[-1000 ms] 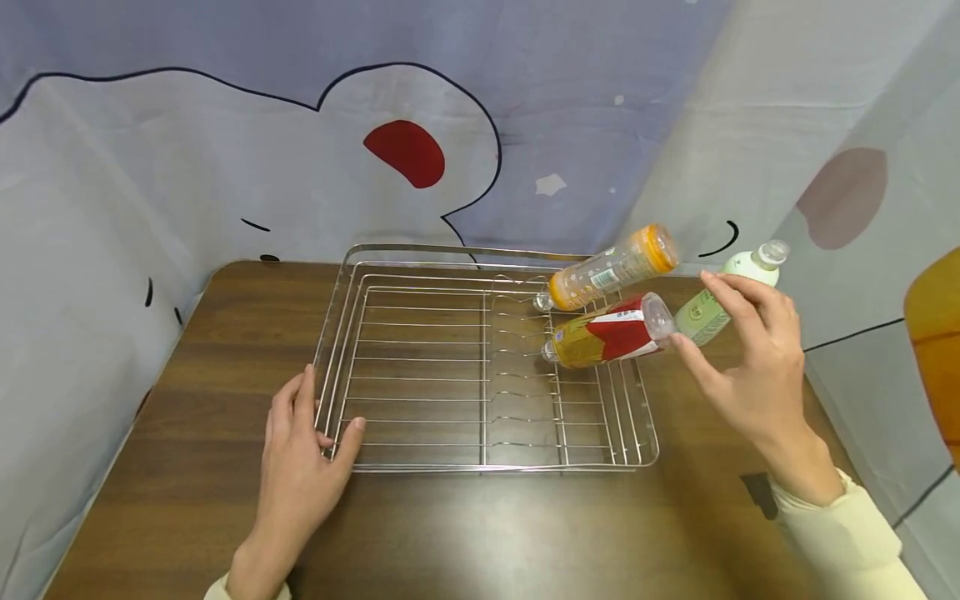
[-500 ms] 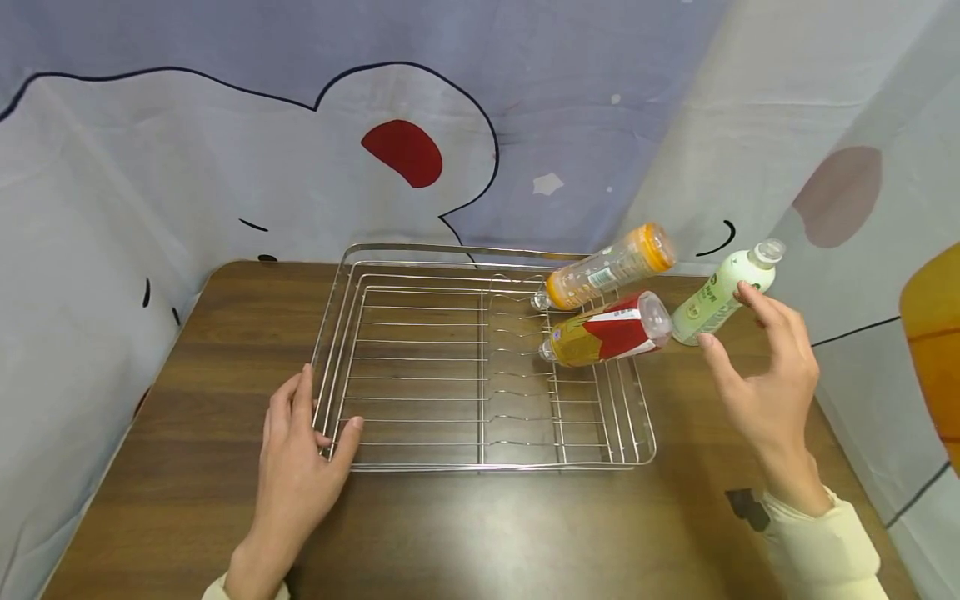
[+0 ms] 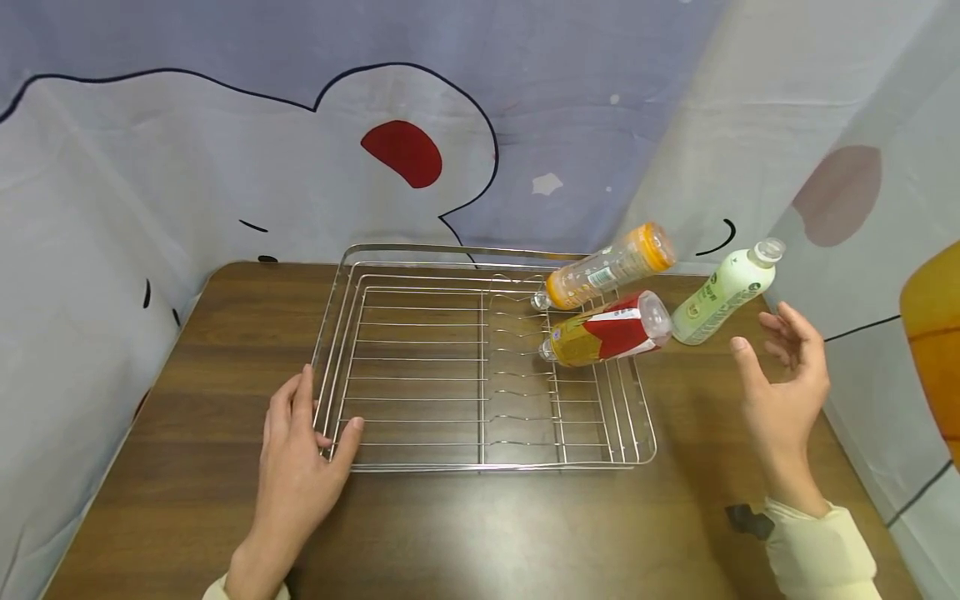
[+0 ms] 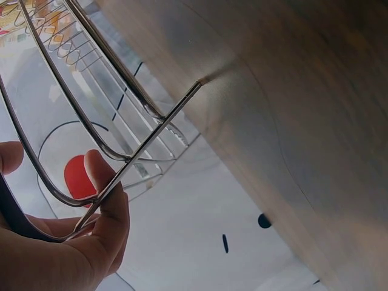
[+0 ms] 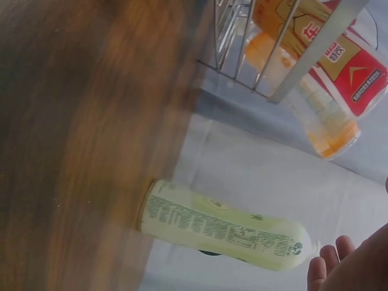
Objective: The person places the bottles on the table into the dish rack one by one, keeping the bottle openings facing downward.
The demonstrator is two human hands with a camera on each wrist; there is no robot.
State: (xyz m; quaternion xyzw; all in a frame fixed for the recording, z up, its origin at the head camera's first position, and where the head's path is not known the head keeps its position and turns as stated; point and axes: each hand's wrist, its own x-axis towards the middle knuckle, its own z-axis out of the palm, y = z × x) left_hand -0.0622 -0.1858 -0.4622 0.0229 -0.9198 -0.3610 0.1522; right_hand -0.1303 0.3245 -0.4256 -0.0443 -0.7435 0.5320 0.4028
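A silver wire rack [image 3: 420, 358] stands on the wooden table. My left hand [image 3: 303, 462] holds its near left corner, and the left wrist view shows fingers [image 4: 106, 188] curled round the wires. Two bottles lean neck-down in the rack's right part: a clear one with orange ends [image 3: 607, 271] at the back and a red and gold one [image 3: 603, 333] in front. Just right of the rack a pale green bottle [image 3: 720, 296] stands upright. My right hand [image 3: 787, 392] is beside that bottle, apart from it, thumb and fingers spread and holding nothing.
A large orange object [image 3: 937, 350], cut off by the frame, shows at the far right. A printed curtain [image 3: 570, 125] hangs behind the table [image 3: 487, 542] and along its sides. A small dark patch [image 3: 748, 521] lies by the right sleeve.
My right hand has drawn back to the right and towards me, away from the bottles, leaving the green bottle in full view. The left hand and the bottles stay put.
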